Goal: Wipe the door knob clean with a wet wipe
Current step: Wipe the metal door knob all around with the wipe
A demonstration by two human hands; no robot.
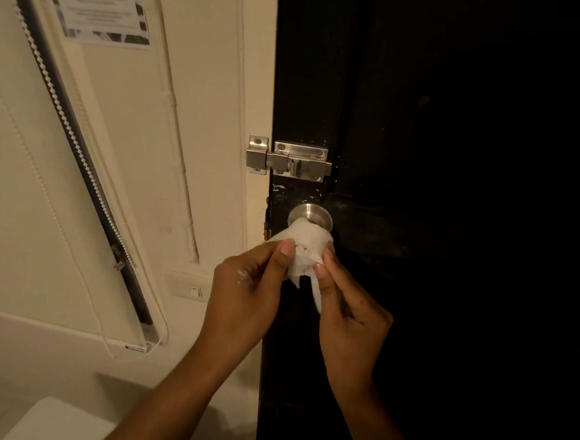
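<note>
A round metal door knob [311,213] sits on a black door [452,231], near its left edge. A white wet wipe [305,245] with a few dark specks is draped over the knob's front, hiding most of it; only the round back plate shows. My left hand [245,292] pinches the wipe's left side between thumb and fingers. My right hand [347,309] pinches its right side, and a loose tail of the wipe hangs between the two hands.
A steel slide bolt [289,159] spans door and frame just above the knob. On the cream wall to the left are a light switch [192,290], a lowered window blind [62,169] and a posted paper notice [101,4]. A white object [58,420] lies bottom left.
</note>
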